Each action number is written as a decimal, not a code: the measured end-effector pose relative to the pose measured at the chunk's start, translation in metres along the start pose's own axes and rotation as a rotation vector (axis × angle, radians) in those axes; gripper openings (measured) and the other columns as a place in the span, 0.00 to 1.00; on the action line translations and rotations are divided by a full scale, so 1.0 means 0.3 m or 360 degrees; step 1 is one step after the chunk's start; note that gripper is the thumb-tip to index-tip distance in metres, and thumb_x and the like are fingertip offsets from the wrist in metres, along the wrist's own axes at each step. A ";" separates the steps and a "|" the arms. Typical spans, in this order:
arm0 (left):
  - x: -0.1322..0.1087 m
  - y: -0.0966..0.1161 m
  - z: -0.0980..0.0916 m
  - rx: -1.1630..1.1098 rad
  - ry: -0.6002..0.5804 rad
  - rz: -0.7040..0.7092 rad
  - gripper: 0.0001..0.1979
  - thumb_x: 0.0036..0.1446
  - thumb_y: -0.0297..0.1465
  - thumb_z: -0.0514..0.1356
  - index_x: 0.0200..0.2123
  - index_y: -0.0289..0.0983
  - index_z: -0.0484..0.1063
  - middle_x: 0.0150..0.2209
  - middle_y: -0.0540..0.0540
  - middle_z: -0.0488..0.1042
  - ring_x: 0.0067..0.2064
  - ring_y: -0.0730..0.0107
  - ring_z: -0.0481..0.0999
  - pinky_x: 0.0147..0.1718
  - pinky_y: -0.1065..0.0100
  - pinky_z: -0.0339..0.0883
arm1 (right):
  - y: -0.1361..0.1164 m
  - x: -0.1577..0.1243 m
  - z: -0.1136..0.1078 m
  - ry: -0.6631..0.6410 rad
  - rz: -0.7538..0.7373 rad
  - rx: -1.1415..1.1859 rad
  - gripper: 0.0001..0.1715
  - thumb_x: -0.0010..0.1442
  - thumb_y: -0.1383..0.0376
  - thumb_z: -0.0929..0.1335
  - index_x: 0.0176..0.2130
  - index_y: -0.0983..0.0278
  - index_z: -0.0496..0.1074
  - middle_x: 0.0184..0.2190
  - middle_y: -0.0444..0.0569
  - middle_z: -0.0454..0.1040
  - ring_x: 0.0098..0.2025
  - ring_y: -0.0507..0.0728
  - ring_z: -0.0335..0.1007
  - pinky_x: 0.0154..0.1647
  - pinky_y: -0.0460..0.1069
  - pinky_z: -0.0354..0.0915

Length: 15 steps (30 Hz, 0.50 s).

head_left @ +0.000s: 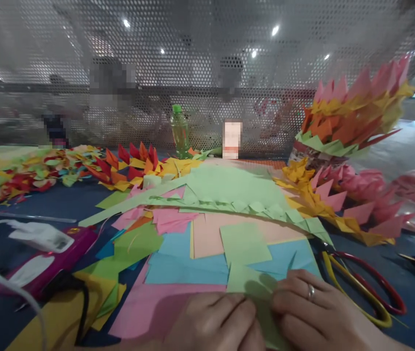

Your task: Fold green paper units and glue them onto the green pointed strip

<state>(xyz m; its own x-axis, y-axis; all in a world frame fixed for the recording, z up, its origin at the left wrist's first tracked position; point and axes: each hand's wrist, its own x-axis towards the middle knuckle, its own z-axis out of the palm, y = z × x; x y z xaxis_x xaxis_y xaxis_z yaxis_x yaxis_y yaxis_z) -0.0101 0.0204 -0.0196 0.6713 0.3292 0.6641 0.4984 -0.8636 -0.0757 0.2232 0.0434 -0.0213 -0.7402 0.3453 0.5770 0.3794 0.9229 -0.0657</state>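
Note:
My left hand point(222, 321) rests at the bottom centre, its fingers curled down on a light green paper point(246, 282). Close on its right, my right hand point(310, 307), with a ring on one finger, also has its fingers bent onto that green paper. The fingertips of both are hidden. Beneath lie blue papers point(189, 261) and a pink sheet point(149, 309). Another light green square point(244, 242) lies just beyond. Farther back, a long folded light green strip point(236, 207) crosses the pile.
Red- and yellow-handled scissors point(363, 287) lie right of my right hand. A magenta power strip point(47, 265) with a white plug point(43, 235) is at left. A green-capped bottle point(179, 131) stands behind; layered paper petals point(353, 114) rise at the back right.

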 end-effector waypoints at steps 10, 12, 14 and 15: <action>-0.002 -0.005 -0.025 -0.0229 -0.0205 -0.0247 0.15 0.63 0.17 0.52 0.32 0.36 0.75 0.31 0.48 0.78 0.29 0.67 0.78 0.26 0.66 0.67 | -0.006 -0.001 -0.060 -0.0205 0.0145 0.0064 0.07 0.66 0.70 0.67 0.35 0.61 0.71 0.27 0.45 0.75 0.29 0.56 0.71 0.37 0.51 0.67; -0.001 0.002 -0.029 -0.0287 -0.0238 -0.0265 0.13 0.64 0.18 0.53 0.31 0.36 0.74 0.30 0.49 0.77 0.28 0.68 0.76 0.25 0.65 0.64 | -0.021 0.000 -0.076 -0.0308 0.0298 0.0191 0.09 0.67 0.69 0.68 0.33 0.60 0.70 0.27 0.44 0.75 0.29 0.55 0.72 0.34 0.49 0.66; 0.008 0.007 -0.030 -0.0398 -0.0226 -0.0399 0.11 0.65 0.21 0.56 0.31 0.37 0.73 0.29 0.49 0.76 0.28 0.68 0.75 0.25 0.65 0.62 | -0.030 -0.003 -0.083 -0.0401 0.0494 0.0323 0.11 0.68 0.68 0.68 0.31 0.60 0.70 0.26 0.43 0.75 0.29 0.54 0.72 0.31 0.47 0.64; 0.016 0.007 -0.031 -0.0458 -0.0199 -0.0517 0.10 0.65 0.22 0.57 0.31 0.37 0.72 0.29 0.50 0.75 0.29 0.68 0.74 0.25 0.65 0.62 | -0.032 -0.005 -0.083 -0.0447 0.0593 0.0355 0.12 0.68 0.68 0.68 0.31 0.60 0.71 0.26 0.43 0.75 0.29 0.53 0.72 0.29 0.47 0.63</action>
<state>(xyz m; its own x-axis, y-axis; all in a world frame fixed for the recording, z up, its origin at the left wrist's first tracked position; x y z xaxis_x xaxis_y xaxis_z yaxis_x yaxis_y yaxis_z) -0.0109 0.0167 -0.0098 0.5752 0.6289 0.5230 0.5330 -0.7732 0.3436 0.2344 0.0299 -0.0012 -0.7096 0.6615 0.2427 0.5406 0.7320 -0.4146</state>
